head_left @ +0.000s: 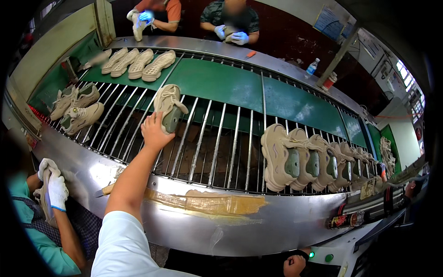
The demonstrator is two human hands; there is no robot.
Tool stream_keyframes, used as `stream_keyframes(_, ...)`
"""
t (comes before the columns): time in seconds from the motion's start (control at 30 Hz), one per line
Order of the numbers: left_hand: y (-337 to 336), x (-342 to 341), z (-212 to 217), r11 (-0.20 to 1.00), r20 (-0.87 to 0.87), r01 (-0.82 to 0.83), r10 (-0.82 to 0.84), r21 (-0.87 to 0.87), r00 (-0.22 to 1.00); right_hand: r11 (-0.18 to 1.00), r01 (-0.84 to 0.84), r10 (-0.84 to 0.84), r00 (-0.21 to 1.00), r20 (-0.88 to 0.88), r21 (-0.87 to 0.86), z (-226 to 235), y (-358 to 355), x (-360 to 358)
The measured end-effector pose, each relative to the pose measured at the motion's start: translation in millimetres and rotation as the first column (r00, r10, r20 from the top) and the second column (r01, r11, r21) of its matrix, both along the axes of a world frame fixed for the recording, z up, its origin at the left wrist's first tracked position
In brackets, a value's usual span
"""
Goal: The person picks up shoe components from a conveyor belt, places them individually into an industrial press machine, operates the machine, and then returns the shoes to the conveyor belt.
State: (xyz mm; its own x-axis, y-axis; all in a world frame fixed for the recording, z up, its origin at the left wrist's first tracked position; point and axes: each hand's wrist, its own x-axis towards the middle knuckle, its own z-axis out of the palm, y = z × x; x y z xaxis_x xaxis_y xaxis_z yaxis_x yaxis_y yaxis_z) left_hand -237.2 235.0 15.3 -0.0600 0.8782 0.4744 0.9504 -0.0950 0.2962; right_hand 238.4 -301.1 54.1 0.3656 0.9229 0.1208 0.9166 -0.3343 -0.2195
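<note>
My left hand (157,131) is stretched far out over the roller conveyor and closed round one end of a beige lace-up sneaker (166,99). A green shoe last (172,120) fills the opening of that sneaker. Low in the view, my right hand (294,266) is curled closed beside a control panel (323,261) with green buttons; whatever its fingers hold, if anything, is hidden. On the right of the rollers stands a row of similar sneakers (275,159), green lasts showing in them. A few more sneakers (82,116) rest at the left end.
Several beige soles (158,65) lie on the green belt (221,81). The metal ledge (184,233) carries brown tape and a wooden-handled tool (107,189). Co-workers' gloved hands (57,190) handle shoes at left and across the line. A water bottle (313,67) stands on the far ledge.
</note>
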Motion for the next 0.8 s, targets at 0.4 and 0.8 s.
stream_keyframes(0.4,33.8,-70.7,32.0,0.928,0.964,0.307,0.145,-0.21,0.221,0.999,0.027,-0.025,0.998,-0.053,0.036,-12.6,-15.6,20.4)
stream_keyframes(0.8,-138.6,-19.6,64.5,0.859,0.899,0.511,0.211,0.017,-0.384,0.982,0.18,-0.187,0.946,-0.264,-0.048,-5.4,-25.9,8.0)
